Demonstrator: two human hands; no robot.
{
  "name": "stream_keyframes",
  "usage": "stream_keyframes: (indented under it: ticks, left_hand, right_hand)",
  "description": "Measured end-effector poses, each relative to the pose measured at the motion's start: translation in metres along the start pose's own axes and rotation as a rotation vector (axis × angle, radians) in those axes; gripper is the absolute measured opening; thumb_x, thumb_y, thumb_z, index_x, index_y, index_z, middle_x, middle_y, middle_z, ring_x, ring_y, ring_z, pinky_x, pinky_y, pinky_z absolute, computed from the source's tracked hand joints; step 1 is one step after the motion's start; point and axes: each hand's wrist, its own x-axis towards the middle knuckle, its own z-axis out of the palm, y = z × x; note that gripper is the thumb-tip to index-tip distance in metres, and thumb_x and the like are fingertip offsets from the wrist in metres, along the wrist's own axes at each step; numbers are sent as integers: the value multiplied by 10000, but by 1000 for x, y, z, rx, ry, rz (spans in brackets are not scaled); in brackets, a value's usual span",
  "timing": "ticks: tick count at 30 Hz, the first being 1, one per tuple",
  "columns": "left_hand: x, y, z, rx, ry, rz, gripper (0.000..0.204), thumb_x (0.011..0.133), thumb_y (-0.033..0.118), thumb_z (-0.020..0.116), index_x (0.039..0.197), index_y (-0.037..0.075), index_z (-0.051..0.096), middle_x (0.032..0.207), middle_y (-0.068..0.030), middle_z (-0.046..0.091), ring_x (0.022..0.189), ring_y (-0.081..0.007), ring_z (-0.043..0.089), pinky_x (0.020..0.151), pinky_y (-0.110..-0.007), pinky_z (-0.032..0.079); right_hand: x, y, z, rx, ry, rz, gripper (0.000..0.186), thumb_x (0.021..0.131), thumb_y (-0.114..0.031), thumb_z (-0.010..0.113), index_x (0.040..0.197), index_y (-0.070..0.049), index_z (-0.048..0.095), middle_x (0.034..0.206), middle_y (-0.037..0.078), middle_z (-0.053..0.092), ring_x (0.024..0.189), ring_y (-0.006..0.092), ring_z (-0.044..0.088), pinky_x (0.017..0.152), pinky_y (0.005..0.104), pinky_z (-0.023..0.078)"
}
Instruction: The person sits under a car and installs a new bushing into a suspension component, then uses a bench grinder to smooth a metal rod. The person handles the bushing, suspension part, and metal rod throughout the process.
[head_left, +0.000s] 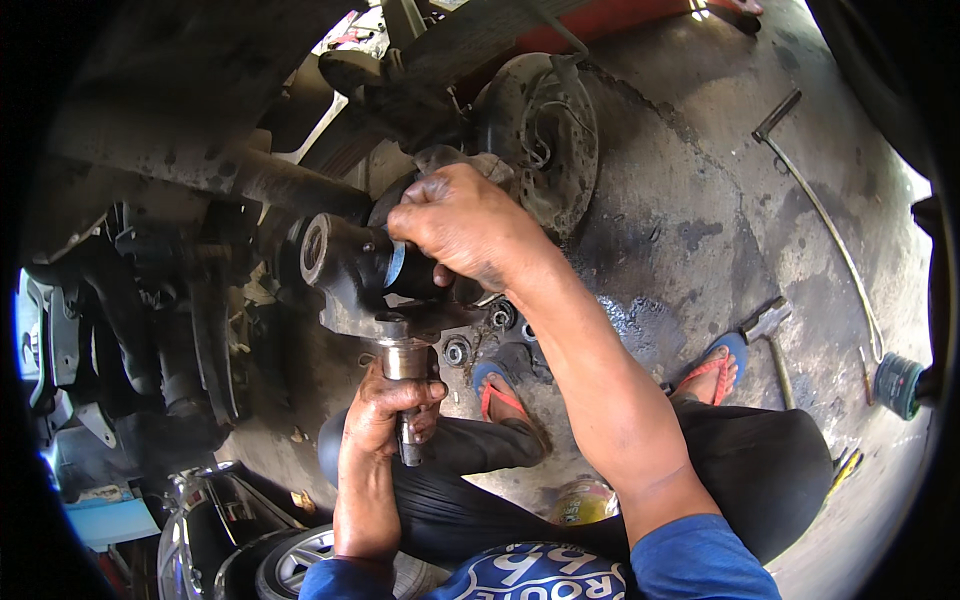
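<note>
My left hand [393, 408] is closed around the bare metal shaft [405, 362] of a dark, greasy steering knuckle [345, 262]. The shaft's narrow tip sticks out below the fist. At the knuckle's upper left, a round bore shows its open end. Above, my right hand [455, 222] is closed, its fingers curled against the far side of the knuckle. A narrow blue strip [396, 264] shows just under those fingers, lying against the dark metal. Whatever the right fingers grip is hidden behind the hand.
A round brake backing plate [560, 150] stands beyond my right hand. Ring-shaped parts [456, 350] lie on the stained floor near my sandalled foot [500, 395]. Rightward are a hammer [768, 320], a long bent bar [822, 205] and a green-black cylinder [897, 387]. Vehicle underparts [200, 170] crowd the left.
</note>
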Motion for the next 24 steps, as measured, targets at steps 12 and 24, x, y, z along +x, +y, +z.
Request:
stream_keyframes:
  ticks: [12,24]
  left_hand:
    - [2,-2,-3,7,-19,12,439,704,57,756,1075,-7,530,675,-59,503,389,-112,386,347,-258,318]
    - [2,0,-1,-7,-31,18,289,744,46,755,939,1,546,607,-62,495,382,-136,424,354,-283,340]
  right_hand:
    - [-11,6,-4,226,-148,27,217,870,-156,652,684,-46,631,620,-13,534,535,93,513,485,271,471]
    - [-25,2,-3,45,-48,34,265,908,-250,691,798,-8,696,639,18,589,505,109,567,490,281,498]
